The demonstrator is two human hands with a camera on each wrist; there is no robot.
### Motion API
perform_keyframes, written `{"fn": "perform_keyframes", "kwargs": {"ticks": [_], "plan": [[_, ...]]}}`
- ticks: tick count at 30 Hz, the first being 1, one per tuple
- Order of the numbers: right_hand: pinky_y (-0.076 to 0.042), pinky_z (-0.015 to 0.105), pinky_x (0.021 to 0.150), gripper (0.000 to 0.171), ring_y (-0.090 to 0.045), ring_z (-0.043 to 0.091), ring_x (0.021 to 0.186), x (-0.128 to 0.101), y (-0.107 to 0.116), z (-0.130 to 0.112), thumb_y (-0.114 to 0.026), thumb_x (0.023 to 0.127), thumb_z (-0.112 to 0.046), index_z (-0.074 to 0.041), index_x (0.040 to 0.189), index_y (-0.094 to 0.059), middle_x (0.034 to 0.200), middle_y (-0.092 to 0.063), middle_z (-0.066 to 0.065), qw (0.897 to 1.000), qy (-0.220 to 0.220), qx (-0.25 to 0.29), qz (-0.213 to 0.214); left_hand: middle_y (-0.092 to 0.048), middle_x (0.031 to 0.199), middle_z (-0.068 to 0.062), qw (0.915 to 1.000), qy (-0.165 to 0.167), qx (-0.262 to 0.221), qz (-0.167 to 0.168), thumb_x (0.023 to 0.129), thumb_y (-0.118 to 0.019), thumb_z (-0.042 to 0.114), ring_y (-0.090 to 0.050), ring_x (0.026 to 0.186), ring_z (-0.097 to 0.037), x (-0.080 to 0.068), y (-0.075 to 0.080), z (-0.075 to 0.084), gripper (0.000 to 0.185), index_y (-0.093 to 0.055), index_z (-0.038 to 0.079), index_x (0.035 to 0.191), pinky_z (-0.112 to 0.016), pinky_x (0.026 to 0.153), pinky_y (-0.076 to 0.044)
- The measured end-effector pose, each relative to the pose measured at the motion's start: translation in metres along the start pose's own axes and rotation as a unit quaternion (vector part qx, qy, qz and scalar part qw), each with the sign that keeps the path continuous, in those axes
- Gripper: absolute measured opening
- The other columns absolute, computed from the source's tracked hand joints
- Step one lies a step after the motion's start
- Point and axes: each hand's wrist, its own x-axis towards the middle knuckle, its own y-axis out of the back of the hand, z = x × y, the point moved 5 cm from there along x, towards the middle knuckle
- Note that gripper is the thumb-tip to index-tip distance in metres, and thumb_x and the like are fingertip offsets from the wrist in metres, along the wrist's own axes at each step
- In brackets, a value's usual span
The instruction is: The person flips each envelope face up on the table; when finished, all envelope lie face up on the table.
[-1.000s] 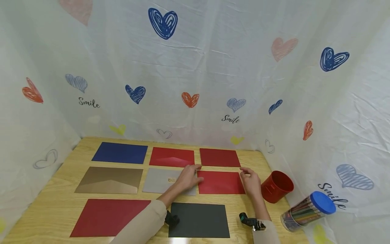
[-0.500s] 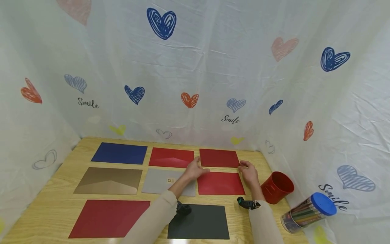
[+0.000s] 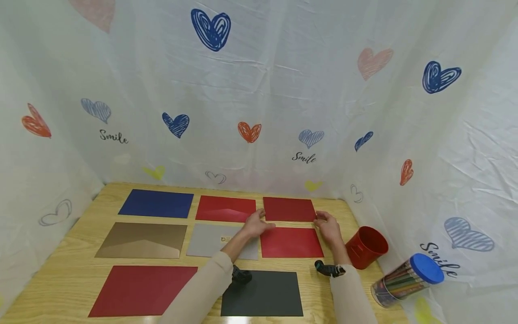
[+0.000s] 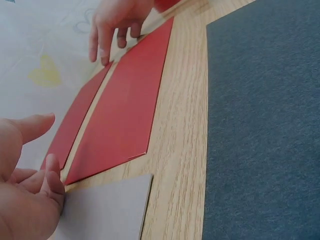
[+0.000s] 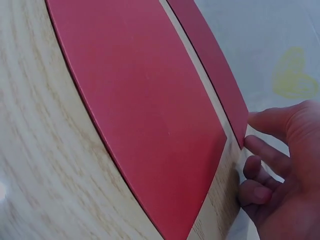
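Both hands, left (image 3: 256, 223) and right (image 3: 328, 227), fingers relaxed and holding nothing, touch the flat dark-red envelope's (image 3: 289, 209) corners (smooth matte card).

Nine flat paper envelopes lie in three rows on the light wooden table (image 3: 81, 234). Back row, left to right: a navy blue envelope (image 3: 156, 204), a bright red envelope (image 3: 225, 209), a dark red envelope (image 3: 289, 209). Middle row: a bronze-brown envelope (image 3: 141, 240), a grey envelope (image 3: 214, 239), a red envelope (image 3: 290, 242). Front row: a large red envelope (image 3: 141, 291), then a black envelope (image 3: 263, 293). The left hand (image 3: 256, 224) and right hand (image 3: 328, 227) flank the dark red envelope's near corners (the right touching its corner). Right of the rows stands a red plastic cup (image 3: 367, 247); nearer, a clear pencil tube with a blue lid (image 3: 406, 280) lies tilted.
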Motion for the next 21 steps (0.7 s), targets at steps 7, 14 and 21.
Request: {"fn": "perform_keyframes", "kwargs": {"ticks": [7, 14, 21], "plan": [[-0.046, 0.033, 0.091, 0.046, -0.053, 0.035, 0.121, -0.001, 0.001, 0.002, -0.053, 0.101, -0.006, 0.002, 0.146, -0.047, 0.141, -0.051, 0.027, 0.999, -0.005, 0.043, 0.005, -0.041, 0.155, -0.02, 0.9997, -0.013, -0.022, 0.001, 0.093, -0.071, 0.009, -0.058, 0.124, -0.035, 0.0, 0.004, -0.001, 0.076, -0.029, -0.004, 0.155, -0.047, 0.103, -0.047], [-0.048, 0.025, 0.076, 0.047, -0.055, 0.025, 0.108, -0.004, 0.005, 0.0, -0.054, 0.1, -0.003, 0.001, 0.147, -0.047, 0.141, -0.052, 0.026, 0.996, -0.012, 0.087, 0.024, -0.05, 0.147, -0.024, 0.9978, -0.055, -0.034, 0.014, 0.093, -0.068, 0.001, -0.058, 0.124, -0.038, 0.001, 0.009, 0.001, 0.065, -0.038, -0.009, 0.149, -0.042, 0.097, -0.052], [-0.039, 0.022, 0.056, 0.047, -0.044, 0.011, 0.065, -0.008, 0.01, -0.005, -0.051, 0.099, 0.002, 0.0, 0.145, -0.05, 0.139, -0.051, 0.023, 0.995, -0.004, 0.09, 0.045, -0.055, 0.144, -0.021, 0.9951, -0.097, -0.012, 0.018, 0.095, -0.067, 0.003, -0.06, 0.12, -0.037, -0.004, 0.013, 0.007, 0.058, -0.044, -0.003, 0.148, -0.038, 0.091, -0.054]]}}
